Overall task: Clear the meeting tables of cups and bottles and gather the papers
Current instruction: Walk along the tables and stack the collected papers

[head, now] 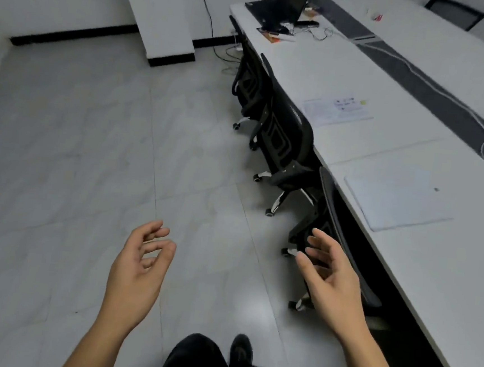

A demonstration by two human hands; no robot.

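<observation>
The floor (76,154) on the left was wide open tile, all the way out to the white pillar (162,15) at the far wall. Both the left hand (140,262) and right hand (329,273) hung over it with fingers loose.

Three black chairs were tucked along the worktop's (346,75) left edge: the nearest chair (329,191), middle chair (286,134) and far chair (249,81). Their backs walled off that side, with only narrow gaps between them.

Up top there were bare stretches around a blank sheet (397,197) near and a printed sheet (338,109) further along. The far end was cluttered with a laptop (288,3) and loose wires, and a white cable (437,83) ran down the dark centre strip.
</observation>
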